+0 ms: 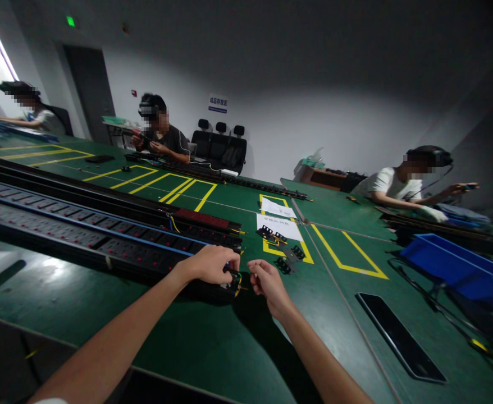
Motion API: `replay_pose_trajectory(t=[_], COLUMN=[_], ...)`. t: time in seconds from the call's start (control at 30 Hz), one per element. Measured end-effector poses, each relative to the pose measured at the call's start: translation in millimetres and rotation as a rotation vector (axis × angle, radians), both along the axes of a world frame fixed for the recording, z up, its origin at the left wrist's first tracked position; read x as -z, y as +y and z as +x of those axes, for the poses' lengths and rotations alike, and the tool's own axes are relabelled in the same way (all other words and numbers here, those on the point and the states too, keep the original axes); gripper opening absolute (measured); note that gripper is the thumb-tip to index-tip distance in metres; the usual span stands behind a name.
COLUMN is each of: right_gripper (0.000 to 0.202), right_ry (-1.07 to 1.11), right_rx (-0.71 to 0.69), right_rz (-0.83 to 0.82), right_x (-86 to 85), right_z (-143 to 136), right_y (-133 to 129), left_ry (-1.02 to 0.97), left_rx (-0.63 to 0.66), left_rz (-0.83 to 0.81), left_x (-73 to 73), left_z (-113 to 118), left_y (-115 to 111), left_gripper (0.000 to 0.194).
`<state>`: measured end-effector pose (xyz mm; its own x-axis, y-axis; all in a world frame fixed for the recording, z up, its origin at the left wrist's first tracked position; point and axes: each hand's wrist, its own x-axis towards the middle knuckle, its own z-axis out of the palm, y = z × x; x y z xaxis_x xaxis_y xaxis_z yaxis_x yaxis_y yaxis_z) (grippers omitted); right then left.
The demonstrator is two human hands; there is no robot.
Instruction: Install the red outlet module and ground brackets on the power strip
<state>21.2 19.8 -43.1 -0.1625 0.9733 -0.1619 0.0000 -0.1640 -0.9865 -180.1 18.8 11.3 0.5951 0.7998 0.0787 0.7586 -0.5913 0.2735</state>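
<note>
Long black power strips [145,253] with rows of outlets and small red marks lie side by side, their ends towards the middle of the table. My left hand [211,264] is closed on the end of the nearest strip, thumb and fingers curled over it. Green and yellow wires [240,283] stick out of that end beneath the fingers. Just to the right, my right hand [267,282] is closed in a pinch, apart from the left. Whatever lies between its fingertips is too small to make out.
Black metal brackets [289,257] and white paper sheets [278,224] lie beyond my right hand. A phone-like black slab [400,336] and a blue bin [457,269] with cables are on the right. Several people sit around the green table [331,325], which has yellow tape outlines.
</note>
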Motion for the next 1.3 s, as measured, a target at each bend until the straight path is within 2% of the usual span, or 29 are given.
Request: replay_pose_trajectory(t=[1.3], right_gripper=[0.027], right_ry=[0.007], right_rx=[-0.024], right_rz=[0.009], right_x=[1.4], right_z=[-3.8], right_y=[2.2], left_ry=[0.035], left_rx=[-0.043], left_rz=[-0.001], left_x=[-4.6], left_z=[2.7], left_y=[-1.5], left_gripper=[0.019])
